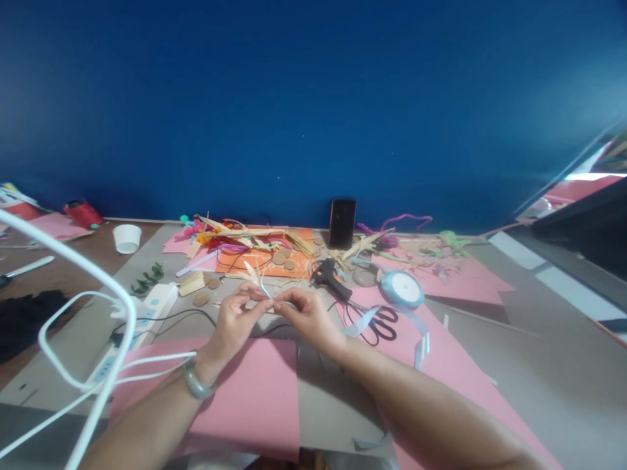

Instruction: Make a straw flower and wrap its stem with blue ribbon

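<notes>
My left hand [239,320] is closed in a pinch around a small bundle of pale, petal-like strips [251,273], which fan upward above the fingers. A narrow light blue ribbon [265,291] runs down beside the strips to where the fingertips of both hands meet. My right hand [309,318] is also pinched shut there, with the ribbon's end between thumb and finger; the exact grip is partly hidden. A black glue gun [332,277] lies just beyond the right hand. Close by are black-handled scissors [382,324] and a spool of light blue ribbon [401,288] with a loose tail.
Pink paper [255,405] lies under the forearms. White cables [128,307] loop at the left, near a power strip [142,333]. Dried strips [264,233] and wood slices are heaped at the back. A phone [342,223] leans on the blue partition [304,104]. A white cup [127,239] stands left.
</notes>
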The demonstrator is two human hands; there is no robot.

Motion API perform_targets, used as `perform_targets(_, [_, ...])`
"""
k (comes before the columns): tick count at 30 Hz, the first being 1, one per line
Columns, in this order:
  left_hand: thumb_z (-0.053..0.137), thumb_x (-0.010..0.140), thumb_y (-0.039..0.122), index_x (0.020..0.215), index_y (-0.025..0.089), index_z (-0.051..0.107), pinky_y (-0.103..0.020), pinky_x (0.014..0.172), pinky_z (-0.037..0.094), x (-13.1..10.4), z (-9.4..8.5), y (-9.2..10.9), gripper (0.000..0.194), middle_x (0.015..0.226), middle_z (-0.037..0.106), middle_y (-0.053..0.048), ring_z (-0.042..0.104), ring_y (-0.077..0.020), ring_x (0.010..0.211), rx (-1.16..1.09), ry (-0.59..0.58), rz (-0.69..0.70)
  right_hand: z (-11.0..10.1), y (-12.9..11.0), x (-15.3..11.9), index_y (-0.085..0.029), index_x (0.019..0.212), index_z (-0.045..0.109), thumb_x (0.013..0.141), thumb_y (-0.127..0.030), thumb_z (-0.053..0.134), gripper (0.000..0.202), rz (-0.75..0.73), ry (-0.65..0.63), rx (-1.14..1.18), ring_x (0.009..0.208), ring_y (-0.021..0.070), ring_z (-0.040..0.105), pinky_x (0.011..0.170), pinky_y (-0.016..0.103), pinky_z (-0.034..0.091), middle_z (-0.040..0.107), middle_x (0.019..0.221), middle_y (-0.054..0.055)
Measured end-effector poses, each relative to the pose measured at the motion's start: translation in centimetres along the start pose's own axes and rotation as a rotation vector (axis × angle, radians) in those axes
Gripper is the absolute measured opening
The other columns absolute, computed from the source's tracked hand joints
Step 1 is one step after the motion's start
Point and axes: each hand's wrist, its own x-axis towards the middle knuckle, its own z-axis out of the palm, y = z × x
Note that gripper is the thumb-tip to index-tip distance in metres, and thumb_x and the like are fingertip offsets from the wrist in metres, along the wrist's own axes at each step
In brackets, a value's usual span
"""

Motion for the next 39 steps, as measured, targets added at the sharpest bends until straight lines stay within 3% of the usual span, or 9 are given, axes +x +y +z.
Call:
perform_targets(7, [0.066, 0.079, 0.026, 0.078, 0.019, 0.067, -0.027, 0.067, 0.048, -0.1, -0.3, 0.1, 0.008, 0.077, 0.062, -0.004, 0.059, -0.0165, 0.074, 0.251, 0.030, 0.265, -0.8, -0.6, 0.3, -0.016, 0.076, 0.071, 0.078, -0.025, 0.062, 0.013, -0.058, -0.023, -0.211, 0.068, 0.0161, 0.061, 0.063, 0.026, 0.046, 0.070, 0.073, 0.003])
perform_targets(12, [0.064, 0.081, 0.027, 0.079, 0.020, 0.067, -0.029, 0.072, 0.047, 0.0, -0.4, -0.1, 0.008, 0.080, 0.063, -0.005, 0.059, -0.0179, 0.079, 0.276, 0.030, 0.333, -2.2, -1.2, 0.8, -0.016, 0.076, 0.071, 0.076, -0.020, 0.062, 0.010, -0.103, -0.077, -0.264, 0.068, 0.0163, 0.063, 0.063, 0.026, 0.046, 0.071, 0.073, 0.003])
perform_targets(17, [0.058, 0.085, 0.024, 0.082, 0.020, 0.065, -0.030, 0.076, 0.046, -0.2, -0.4, -0.1, 0.008, 0.086, 0.062, -0.006, 0.058, -0.0193, 0.086, 0.318, -0.034, 0.328, -2.9, -3.5, 0.1, -0.019, 0.078, 0.070, 0.069, -0.025, 0.073, 0.011, -0.219, 0.032, -0.300, 0.081, 0.0202, 0.065, 0.080, 0.032, 0.047, 0.072, 0.084, 0.004])
perform_targets(24, [0.057, 0.083, 0.016, 0.084, 0.021, 0.063, -0.032, 0.077, 0.045, -0.2, -0.4, -0.7, 0.008, 0.088, 0.062, -0.005, 0.057, -0.0194, 0.086, 0.397, -0.031, 0.442, -2.5, -4.9, -1.0, -0.020, 0.078, 0.069, 0.075, -0.029, 0.069, 0.010, -0.275, 0.116, -0.239, 0.080, 0.0209, 0.066, 0.081, 0.034, 0.047, 0.072, 0.081, 0.005])
perform_targets(29, [0.057, 0.082, 0.011, 0.086, 0.020, 0.062, -0.032, 0.078, 0.044, -0.4, -0.3, -0.7, 0.011, 0.088, 0.061, -0.005, 0.056, -0.0185, 0.085, 0.406, -0.042, 0.502, -2.1, -4.5, -1.0, -0.019, 0.072, 0.069, 0.079, -0.030, 0.066, 0.014, -0.225, 0.116, -0.207, 0.073, 0.0189, 0.065, 0.076, 0.031, 0.047, 0.071, 0.073, 0.004])
perform_targets(36, [0.052, 0.086, 0.013, 0.087, 0.019, 0.059, -0.032, 0.078, 0.046, -0.7, -0.5, 0.0, 0.009, 0.092, 0.058, -0.006, 0.056, -0.0188, 0.088, 0.308, -0.066, 0.441, -2.2, -4.3, -0.6, -0.015, 0.070, 0.065, 0.080, -0.043, 0.063, 0.030, 0.046, -0.096, 0.124, 0.067, 0.0140, 0.061, 0.070, 0.027, 0.047, 0.067, 0.069, 0.002])
perform_targets(39, [0.051, 0.088, 0.015, 0.087, 0.019, 0.059, -0.033, 0.078, 0.047, -0.8, -0.5, -0.3, 0.009, 0.092, 0.058, -0.007, 0.056, -0.0189, 0.088, 0.305, -0.090, 0.411, -2.5, -4.7, -0.5, -0.015, 0.070, 0.064, 0.080, -0.040, 0.064, 0.027, 0.075, -0.110, 0.102, 0.070, 0.0150, 0.061, 0.072, 0.029, 0.047, 0.067, 0.071, 0.002])
